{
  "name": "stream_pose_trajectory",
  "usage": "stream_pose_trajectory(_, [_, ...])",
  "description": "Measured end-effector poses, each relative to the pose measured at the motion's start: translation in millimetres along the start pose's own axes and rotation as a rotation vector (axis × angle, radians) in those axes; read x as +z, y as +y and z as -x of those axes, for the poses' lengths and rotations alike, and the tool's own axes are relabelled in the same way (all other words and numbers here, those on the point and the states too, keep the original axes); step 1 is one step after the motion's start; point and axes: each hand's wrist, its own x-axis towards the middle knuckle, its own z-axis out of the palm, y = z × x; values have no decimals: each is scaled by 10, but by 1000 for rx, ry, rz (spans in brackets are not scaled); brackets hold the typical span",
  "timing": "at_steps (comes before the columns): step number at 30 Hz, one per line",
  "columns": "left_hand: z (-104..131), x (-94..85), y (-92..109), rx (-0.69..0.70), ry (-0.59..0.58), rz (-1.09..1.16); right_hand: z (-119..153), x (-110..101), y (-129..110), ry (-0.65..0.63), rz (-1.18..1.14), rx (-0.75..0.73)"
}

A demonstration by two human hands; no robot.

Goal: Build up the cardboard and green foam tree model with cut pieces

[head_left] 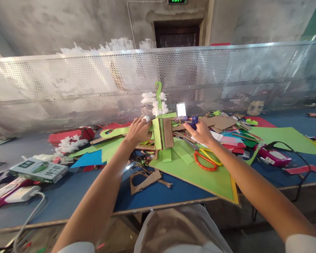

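Note:
My left hand (pixel 139 131) is closed on the left side of a green and brown cardboard piece (pixel 158 134), held upright above the table. A purple glue gun (pixel 191 120) is in my right hand (pixel 200 133), its nozzle pointing left at the top of the cardboard piece. Behind the piece rises a curled green strip (pixel 158 92) with white fluffy bits (pixel 160 108) around it. Orange-handled scissors (pixel 205 161) and yellow-handled ones lie on a green sheet (pixel 195 175) below my right hand.
Paper and cardboard scraps (pixel 144 181) cover the blue table (pixel 173 196). A green and white box (pixel 39 169) and a white charger (pixel 22 194) lie left; a magenta device (pixel 272 156) with a black cable lies right. A perforated metal screen (pixel 94 88) stands behind.

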Motion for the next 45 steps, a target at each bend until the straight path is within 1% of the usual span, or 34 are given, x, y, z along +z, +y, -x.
stream_pose_trajectory(5, [-5, -3, 5, -4, -5, 2, -8, -2, 1, 27, 57, 22])
stream_pose_trajectory(10, [-13, -10, 28, -9, -22, 22, 4, 2, -39, 7, 106, 54])
stream_pose_trajectory(17, [-29, -58, 75, -15, -25, 36, 19, 53, -134, 19, 59, 2])
stream_pose_trajectory(23, [-23, -70, 78, -26, -13, 5, 8, 32, -72, 30, 85, 48])
stream_pose_trajectory(26, [-20, -71, 82, -33, -15, -2, 10, 37, -69, 34, 82, 41])
stream_pose_trajectory(30, [-23, -69, 85, -38, -22, 8, 24, 57, -113, 3, 29, -8])
stream_pose_trajectory(33, [-25, -69, 86, -42, -22, 22, 31, 62, -124, -17, -1, -15])
stream_pose_trajectory(40, [-27, -80, 103, -53, -11, 34, 18, 61, -84, 49, 40, 7])
stream_pose_trajectory(45, [-31, -88, 115, -58, -9, 15, 37, 71, -137, -9, 48, -12])
